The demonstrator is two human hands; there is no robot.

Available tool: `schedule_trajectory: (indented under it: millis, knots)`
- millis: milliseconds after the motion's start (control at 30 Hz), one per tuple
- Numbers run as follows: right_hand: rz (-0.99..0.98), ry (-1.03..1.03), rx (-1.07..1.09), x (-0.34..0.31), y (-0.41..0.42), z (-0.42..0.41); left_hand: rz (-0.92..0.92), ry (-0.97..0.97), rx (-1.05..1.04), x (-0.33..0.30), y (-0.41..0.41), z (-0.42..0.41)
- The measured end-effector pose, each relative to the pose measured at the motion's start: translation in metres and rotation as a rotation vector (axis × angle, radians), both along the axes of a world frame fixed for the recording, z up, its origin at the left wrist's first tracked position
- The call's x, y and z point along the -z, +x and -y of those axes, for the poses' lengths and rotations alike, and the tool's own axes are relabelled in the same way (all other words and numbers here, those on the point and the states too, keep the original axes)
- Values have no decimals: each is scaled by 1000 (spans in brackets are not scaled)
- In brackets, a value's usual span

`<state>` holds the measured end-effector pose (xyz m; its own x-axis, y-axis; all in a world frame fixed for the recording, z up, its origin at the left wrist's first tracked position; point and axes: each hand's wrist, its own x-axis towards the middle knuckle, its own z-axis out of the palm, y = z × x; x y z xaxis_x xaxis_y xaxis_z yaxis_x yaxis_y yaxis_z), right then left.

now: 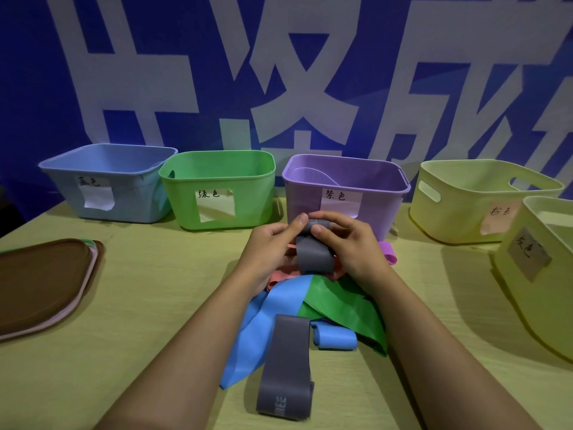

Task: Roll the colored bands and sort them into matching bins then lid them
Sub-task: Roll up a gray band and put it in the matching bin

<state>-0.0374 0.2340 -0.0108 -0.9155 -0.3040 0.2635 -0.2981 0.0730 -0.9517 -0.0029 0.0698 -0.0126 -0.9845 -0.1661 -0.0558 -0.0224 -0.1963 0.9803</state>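
Both hands [310, 240] are pinching the grey band [313, 256], which is looking soft and floppy, best gripped at its rolled end.

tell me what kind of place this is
Probably a staged sorting station, not a home: a blue banner with large white characters, a row of hand-labelled bins like the green bin, and a plain table.

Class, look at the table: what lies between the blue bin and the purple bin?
In the head view, the green bin stands between the blue bin and the purple bin, its rim close against the blue bin's.
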Motion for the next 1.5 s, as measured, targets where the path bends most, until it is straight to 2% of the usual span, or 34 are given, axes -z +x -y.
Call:
schedule_trajectory:
  millis: [133, 300, 533, 667, 833, 1033, 1200, 1333, 1500]
  knots:
    - [-60, -6, -21, 2, -3, 1, -7, -16, 1, 0, 0, 0]
    - [7, -32, -70, 3, -3, 2, -66, -50, -27, 4, -2, 4]
    - [200, 24, 81, -3, 0, 2, -135, -4, 14, 3, -2, 2]
    - [157, 53, 175, -6, 0, 3, -169, -90, 8, 7, -4, 4]
    - [185, 34, 149, -9, 4, 2, -201, -164, 9, 9, -5, 5]
    - [149, 30, 115, -10, 5, 2, -154, -74, 34, 4, -1, 3]
    - [124, -6, 96, -5, 2, 2, -81, 122, 105, -5, 4, -2]
    - [52, -7, 81, -2, -1, 2, -26, 144, 111, -5, 6, -5]
    - [54, -44, 59, 1, -2, 5, -67, 146, 31, -1, 3, 1]
